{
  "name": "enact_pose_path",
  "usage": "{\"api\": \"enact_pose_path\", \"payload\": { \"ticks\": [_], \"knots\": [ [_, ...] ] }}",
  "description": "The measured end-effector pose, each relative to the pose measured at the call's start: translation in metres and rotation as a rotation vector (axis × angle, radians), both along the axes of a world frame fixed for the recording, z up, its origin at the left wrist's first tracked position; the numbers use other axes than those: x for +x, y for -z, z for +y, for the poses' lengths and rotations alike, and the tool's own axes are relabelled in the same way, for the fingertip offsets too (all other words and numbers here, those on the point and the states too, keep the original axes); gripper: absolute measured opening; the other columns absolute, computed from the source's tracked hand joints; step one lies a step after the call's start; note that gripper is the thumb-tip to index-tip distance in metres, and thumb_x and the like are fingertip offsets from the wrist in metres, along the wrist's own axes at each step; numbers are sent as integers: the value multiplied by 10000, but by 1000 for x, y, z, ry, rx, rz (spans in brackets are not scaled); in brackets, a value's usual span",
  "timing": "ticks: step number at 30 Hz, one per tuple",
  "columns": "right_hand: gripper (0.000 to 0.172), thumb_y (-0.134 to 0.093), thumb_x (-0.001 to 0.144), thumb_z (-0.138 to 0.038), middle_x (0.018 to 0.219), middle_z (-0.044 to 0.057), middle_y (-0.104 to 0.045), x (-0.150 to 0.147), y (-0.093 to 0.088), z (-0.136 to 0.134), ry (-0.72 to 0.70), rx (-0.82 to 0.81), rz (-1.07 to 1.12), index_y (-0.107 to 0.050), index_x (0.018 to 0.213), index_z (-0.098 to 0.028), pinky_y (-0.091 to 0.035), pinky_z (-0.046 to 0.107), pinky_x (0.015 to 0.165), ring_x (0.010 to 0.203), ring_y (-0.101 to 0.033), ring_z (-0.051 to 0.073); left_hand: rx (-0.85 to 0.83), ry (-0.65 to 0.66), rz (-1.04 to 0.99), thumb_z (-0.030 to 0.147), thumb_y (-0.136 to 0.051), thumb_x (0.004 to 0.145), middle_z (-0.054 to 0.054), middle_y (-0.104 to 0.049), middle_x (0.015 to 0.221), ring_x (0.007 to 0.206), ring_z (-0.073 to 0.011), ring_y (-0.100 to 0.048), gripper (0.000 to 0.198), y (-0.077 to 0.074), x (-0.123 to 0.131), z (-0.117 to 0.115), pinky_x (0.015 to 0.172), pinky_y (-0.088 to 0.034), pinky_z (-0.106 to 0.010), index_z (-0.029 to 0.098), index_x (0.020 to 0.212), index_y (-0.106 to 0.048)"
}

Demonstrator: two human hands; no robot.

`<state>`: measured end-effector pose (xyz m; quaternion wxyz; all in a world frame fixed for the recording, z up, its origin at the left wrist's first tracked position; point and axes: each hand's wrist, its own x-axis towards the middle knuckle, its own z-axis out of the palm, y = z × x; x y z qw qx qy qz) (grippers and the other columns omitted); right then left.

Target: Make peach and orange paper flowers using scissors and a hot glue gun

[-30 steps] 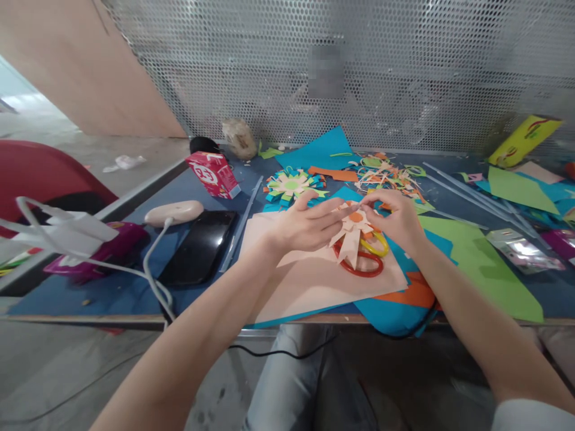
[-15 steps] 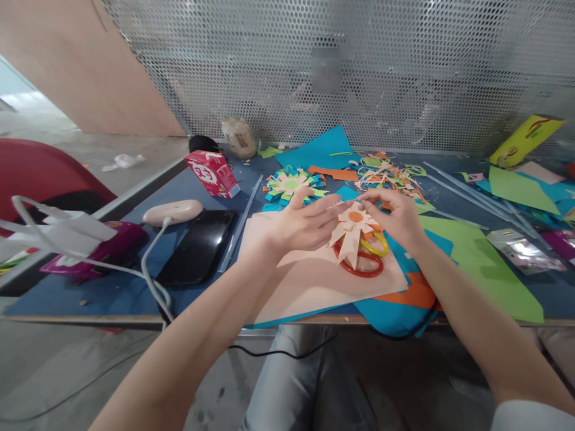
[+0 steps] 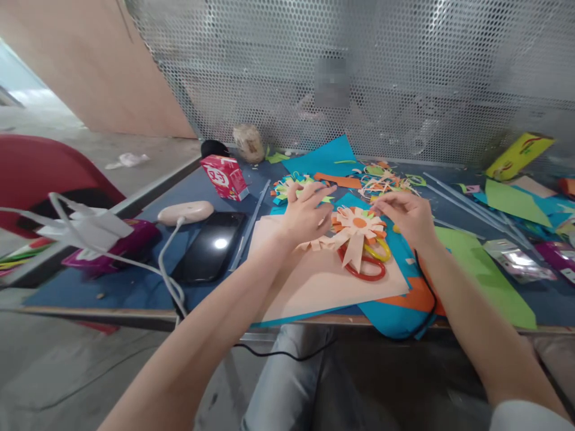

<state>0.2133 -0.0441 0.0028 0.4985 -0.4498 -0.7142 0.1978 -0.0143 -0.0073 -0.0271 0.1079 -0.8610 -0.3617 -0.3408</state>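
Observation:
A peach paper flower (image 3: pixel 359 222) with an orange centre and hanging tails lies partly over red- and yellow-handled scissors (image 3: pixel 366 269) on the peach sheet (image 3: pixel 314 287). Left of the flower is my left hand (image 3: pixel 305 215), its fingers apart and bent, with nothing seen in it. Fringed peach strips (image 3: pixel 317 244) show beneath that hand. At the flower's upper right, my right hand (image 3: pixel 404 215) has thumb and forefinger pinched together; whatever is between them is too small to name. Behind my left hand a green-centred paper flower (image 3: pixel 294 187) is partly hidden.
A black phone (image 3: pixel 211 246), white cable (image 3: pixel 166 263) and red-pink box (image 3: pixel 224 178) are on the left. Paper scraps (image 3: pixel 381 179) and a blue sheet (image 3: pixel 323 157) lie behind. Green paper (image 3: pixel 489 281), clear sticks (image 3: pixel 467 200) and a yellow box (image 3: pixel 518 157) are at right.
My left hand has drawn back left from the peach flower, uncovering more of it and the fringed strips. My right hand has shifted slightly right. The camera view has shifted a little.

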Motion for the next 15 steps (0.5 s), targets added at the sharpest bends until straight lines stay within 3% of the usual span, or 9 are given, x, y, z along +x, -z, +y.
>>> {"api": "enact_pose_path", "payload": {
  "ticks": [3, 6, 8, 10, 12, 13, 14, 15],
  "knots": [
    [103, -558, 810, -277, 624, -10, -625, 6, -24, -30, 16, 37, -182, -582, 728, -218, -488, 275, 607, 597, -602, 133, -56, -116, -78, 233, -492, 791, -75, -615, 1220, 1199, -294, -460, 178, 6, 2, 5, 972, -240, -507, 216, 814, -668],
    [230, -427, 891, -270, 572, -22, -570, 16, -44, -73, 4, 53, -319, -515, 683, -227, -447, 253, 547, 534, -550, 109, -205, -161, -142, 259, -474, 813, -88, -655, 1119, 1152, -278, -489, 220, 12, 6, 8, 959, -269, -486, 207, 940, -646],
    [271, -447, 878, -277, 521, -22, -532, 27, -47, -102, -13, 45, -468, -490, 616, -224, -418, 243, 473, 483, -520, 107, -318, -171, -165, 269, -477, 814, -88, -672, 1060, 1106, -270, -520, 239, 15, 9, 8, 947, -281, -473, 201, 986, -628],
    [266, -495, 840, -318, 496, -12, -519, 44, -39, -127, -80, -12, -585, -510, 589, -235, -402, 255, 393, 436, -496, 123, -403, -172, -180, 268, -489, 807, -78, -682, 1019, 1075, -263, -541, 235, 15, 12, 8, 943, -282, -464, 202, 988, -624],
    [156, -557, 799, -337, 583, 7, -615, 66, -24, -147, -202, -271, -718, -611, 660, -291, -505, 292, 439, 503, -589, 165, -447, -154, -184, 260, -497, 803, -64, -688, 991, 1061, -255, -552, 225, 15, 15, 6, 948, -279, -456, 202, 979, -625],
    [105, -574, 781, -307, 682, 16, -670, 78, -16, -156, -264, -438, -769, -657, 820, -356, -551, 303, 470, 558, -636, 186, -457, -147, -185, 259, -498, 805, -61, -689, 985, 1060, -253, -554, 220, 14, 16, 5, 951, -277, -454, 202, 974, -626],
    [378, -612, 732, -283, 839, 40, -706, 89, -9, -163, -296, -561, -787, -607, 1087, -412, -594, 333, 551, 662, -676, 224, -463, -141, -182, 258, -499, 805, -59, -689, 982, 1064, -252, -553, 218, 13, 16, 4, 955, -276, -452, 202, 974, -626],
    [585, -657, 680, -259, 911, 45, -712, 98, -4, -168, -324, -637, -800, -526, 1218, -447, -606, 343, 576, 707, -690, 246, -474, -135, -177, 256, -500, 804, -60, -689, 981, 1071, -254, -550, 221, 13, 17, 3, 957, -279, -449, 200, 978, -625]
  ]
}}
